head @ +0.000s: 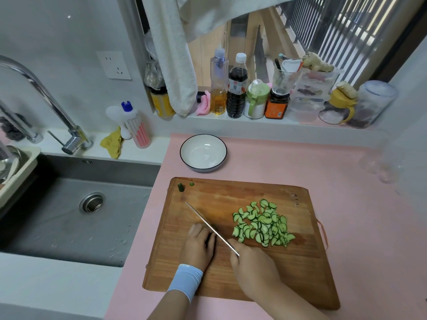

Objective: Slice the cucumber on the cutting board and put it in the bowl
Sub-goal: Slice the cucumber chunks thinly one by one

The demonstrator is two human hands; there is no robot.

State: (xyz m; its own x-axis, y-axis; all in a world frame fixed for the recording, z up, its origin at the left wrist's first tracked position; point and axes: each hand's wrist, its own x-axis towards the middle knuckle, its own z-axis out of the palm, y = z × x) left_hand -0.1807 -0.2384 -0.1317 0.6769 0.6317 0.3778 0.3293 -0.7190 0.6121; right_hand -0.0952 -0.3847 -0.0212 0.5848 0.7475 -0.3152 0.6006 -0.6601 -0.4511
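Right hand (pixel 251 262) grips the knife (pixel 208 224), its blade slanting across the board (pixel 300 269). Left hand (pixel 197 244) curls over a mostly hidden cucumber stub (pixel 212 237) against the blade. Slices (pixel 262 224) lie heaped right of it. Bowl (pixel 203 168) sits beyond the board, sink (pixel 69 215) to the left.

Soft daylight comes through the window (pixel 323 31) at one o'clock, and the scene is evenly bright. The left hand (pixel 197 244) and right hand (pixel 251 266) cast faint shadows on the cutting board (pixel 265 280). Pale glare sits in the bowl (pixel 201 151) and on the faucet (pixel 49 100) at ten o'clock. Wide-angle distortion bends the edges, where detail softens.
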